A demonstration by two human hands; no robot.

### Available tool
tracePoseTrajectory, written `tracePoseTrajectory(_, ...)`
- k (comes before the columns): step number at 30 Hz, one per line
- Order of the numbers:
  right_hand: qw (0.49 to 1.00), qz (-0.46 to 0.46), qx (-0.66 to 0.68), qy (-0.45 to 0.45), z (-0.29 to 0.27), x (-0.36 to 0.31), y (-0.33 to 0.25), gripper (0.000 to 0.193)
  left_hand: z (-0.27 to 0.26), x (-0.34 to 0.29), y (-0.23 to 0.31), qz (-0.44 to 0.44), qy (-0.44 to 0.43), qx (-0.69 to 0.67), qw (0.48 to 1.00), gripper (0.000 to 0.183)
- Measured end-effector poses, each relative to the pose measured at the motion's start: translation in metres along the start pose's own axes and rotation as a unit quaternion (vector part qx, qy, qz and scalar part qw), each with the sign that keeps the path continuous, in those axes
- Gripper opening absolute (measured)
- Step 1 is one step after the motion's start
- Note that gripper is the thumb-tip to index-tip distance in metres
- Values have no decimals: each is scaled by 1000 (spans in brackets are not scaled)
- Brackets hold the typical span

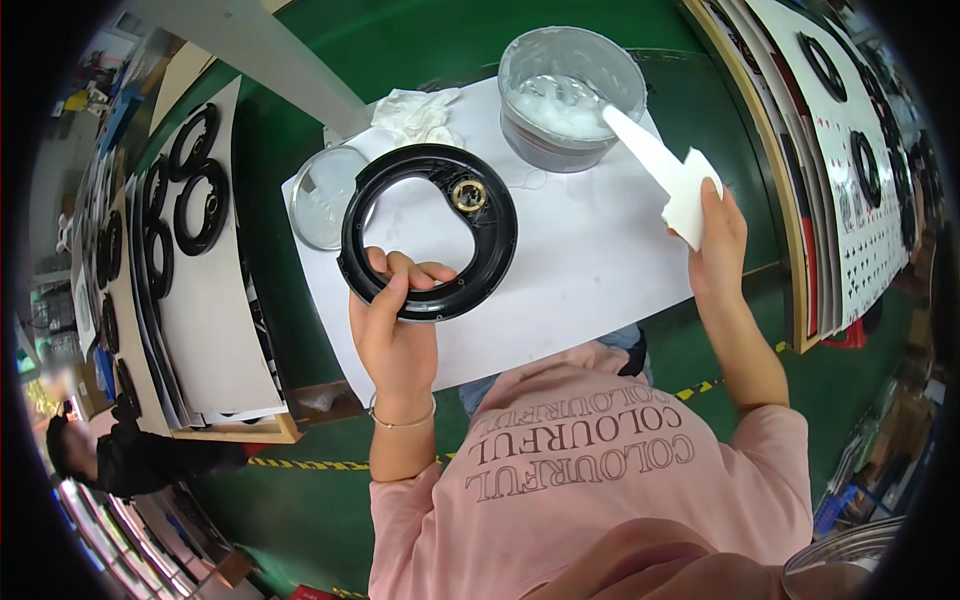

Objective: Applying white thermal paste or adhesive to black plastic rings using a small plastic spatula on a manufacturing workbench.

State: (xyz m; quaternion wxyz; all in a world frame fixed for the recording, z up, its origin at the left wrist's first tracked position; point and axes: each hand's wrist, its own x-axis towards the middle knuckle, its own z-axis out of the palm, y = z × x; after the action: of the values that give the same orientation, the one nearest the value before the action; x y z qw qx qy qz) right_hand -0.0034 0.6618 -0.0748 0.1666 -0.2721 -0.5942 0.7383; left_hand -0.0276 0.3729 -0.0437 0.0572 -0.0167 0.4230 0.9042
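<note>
My left hand grips a black plastic ring by its lower rim, with the fingers reaching into the large opening. A small brass-coloured round insert sits in the ring's upper right part. In my right hand is a flat white spatula, held by its wide end. Its narrow tip points left and down into a grey translucent tub. White paste lies in the tub, and the tip is at the paste's right edge; whether it touches is hard to tell.
White paper covers part of the green table. A round clear lid and a crumpled white tissue lie behind the ring. Tilted boards with black rings stand left and right. Another person is at far left.
</note>
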Motion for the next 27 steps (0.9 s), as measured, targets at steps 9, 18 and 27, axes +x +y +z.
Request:
tracePoseTrajectory(9, 964, -220, -144, 35, -22, -8, -32, 27, -8, 6, -2, 9, 9, -1, 1000, 14)
tracePoseTrajectory(18, 682, -579, -415, -165, 2, 8, -54, 19, -10, -2, -2, 28, 35, 0, 999, 16)
tracePoseTrajectory(27, 532, -643, -511, -205, -21, -24, -18, 17, -11, 1, 0, 20, 28, 5, 999, 16)
